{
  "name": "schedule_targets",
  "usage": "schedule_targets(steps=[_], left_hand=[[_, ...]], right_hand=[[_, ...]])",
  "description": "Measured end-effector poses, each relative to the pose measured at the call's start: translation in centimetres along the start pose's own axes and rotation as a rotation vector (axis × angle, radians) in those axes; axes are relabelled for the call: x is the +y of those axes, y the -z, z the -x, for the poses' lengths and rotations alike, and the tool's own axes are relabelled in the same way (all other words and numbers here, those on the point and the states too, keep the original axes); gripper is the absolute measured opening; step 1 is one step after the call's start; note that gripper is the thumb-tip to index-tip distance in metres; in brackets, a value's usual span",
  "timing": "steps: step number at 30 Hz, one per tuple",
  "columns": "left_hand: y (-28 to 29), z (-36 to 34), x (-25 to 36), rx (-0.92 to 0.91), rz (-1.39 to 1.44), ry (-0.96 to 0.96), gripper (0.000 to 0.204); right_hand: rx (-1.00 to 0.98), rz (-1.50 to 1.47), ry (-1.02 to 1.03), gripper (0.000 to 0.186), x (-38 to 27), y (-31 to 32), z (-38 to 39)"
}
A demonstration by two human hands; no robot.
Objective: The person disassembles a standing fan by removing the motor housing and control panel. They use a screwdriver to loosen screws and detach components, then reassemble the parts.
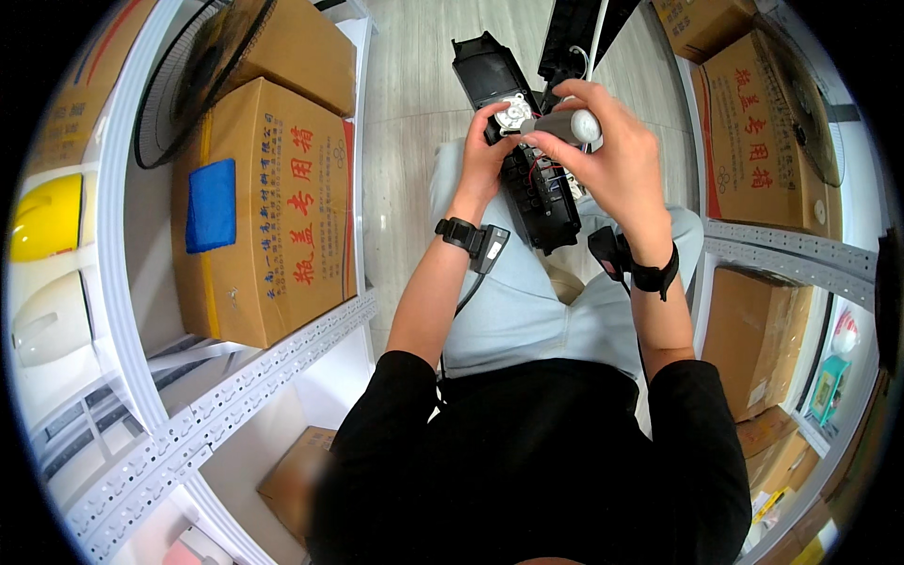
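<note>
right hand pinching a grey cylinder, left hand gripping the long black housing, silver motor and red wires showing inside.

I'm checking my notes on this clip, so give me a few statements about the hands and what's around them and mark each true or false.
1. The right hand holds a grey cylinder. True.
2. The left hand rests on a cardboard box. False: it grips the black device lying on the lap.
3. A blue cloth lies against a cardboard box on the shelf at the person's left. True.
4. Both wrists are bare. False: each wears a black band.
5. The yellow helmet sits on the person's right. False: it is on the far left.
</note>
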State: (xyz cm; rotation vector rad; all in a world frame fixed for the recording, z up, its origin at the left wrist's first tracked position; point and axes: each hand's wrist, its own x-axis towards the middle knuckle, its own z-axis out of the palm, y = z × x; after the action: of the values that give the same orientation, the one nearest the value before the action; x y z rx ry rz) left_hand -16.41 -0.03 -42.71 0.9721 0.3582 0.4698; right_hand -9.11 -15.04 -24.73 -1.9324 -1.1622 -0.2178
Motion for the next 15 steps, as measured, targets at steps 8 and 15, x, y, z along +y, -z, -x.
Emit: schedule_targets(steps=[8, 15], left_hand=[[-0.6, 0.3, 0.5, 0.020, -0.051, -0.019, 0.049], [-0.1, 0.0, -0.2, 0.004, -0.107, -0.060, 0.051]], right_hand=[[-0.038, -0.184, 0.100, 0.039, -0.3, -0.6, -0.8], [-0.122, 0.064, 0.089, 0.038, -0.9, 0.0, -1.4]])
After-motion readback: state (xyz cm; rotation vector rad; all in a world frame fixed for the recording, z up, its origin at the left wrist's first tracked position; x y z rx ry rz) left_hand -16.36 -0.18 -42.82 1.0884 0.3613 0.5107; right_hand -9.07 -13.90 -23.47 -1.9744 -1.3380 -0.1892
